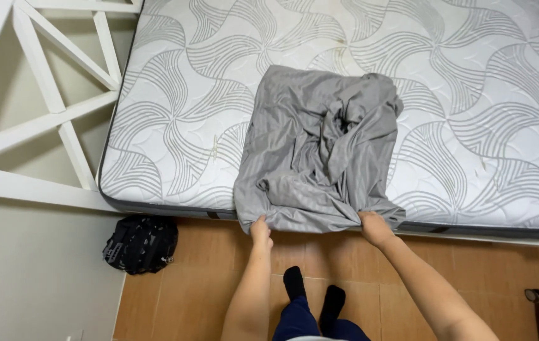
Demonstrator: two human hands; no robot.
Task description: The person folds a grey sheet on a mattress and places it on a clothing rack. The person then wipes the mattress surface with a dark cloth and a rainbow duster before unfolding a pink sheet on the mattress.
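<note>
A crumpled grey striped sheet (320, 148) lies bunched on a bare white mattress (175, 107) with a grey swirl pattern. Its near edge hangs slightly over the mattress's front side. My left hand (260, 229) pinches that near edge at its left corner. My right hand (374, 227) is closed on the same edge further right. Both arms reach forward from below. My feet in black socks (314, 293) stand on the floor just in front of the bed.
A white wooden frame with crossed slats (48, 95) stands left of the mattress. A black bag (140, 243) sits on the orange-brown tiled floor (503, 271) by the bed's near left corner. A dark object (535, 295) is at the lower right edge.
</note>
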